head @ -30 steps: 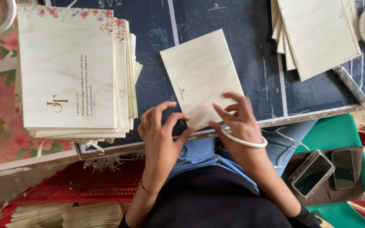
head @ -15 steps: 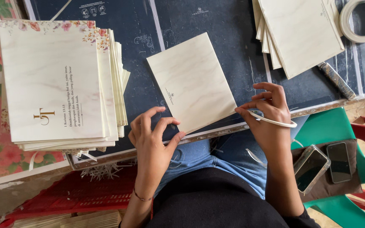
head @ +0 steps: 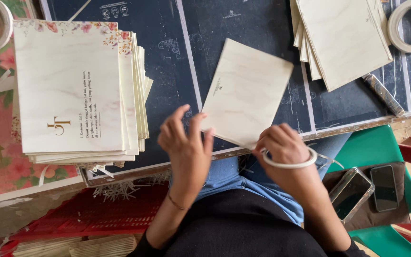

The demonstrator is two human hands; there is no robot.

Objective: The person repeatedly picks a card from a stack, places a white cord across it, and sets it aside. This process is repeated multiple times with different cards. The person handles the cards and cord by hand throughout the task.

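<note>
A cream card lies tilted on the dark desk, its near corner jutting past the desk's near edge. The right hand, a tape ring on its wrist, pinches that corner in bent fingers. The left hand touches the card's left near edge, fingers loosely spread. A stack of floral-edged cards sits to the left; another cream stack lies far right.

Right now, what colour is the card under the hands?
Cream, with a faint wood-grain or marbled pattern: the card shows best in the head view, on the dark mat.
</note>
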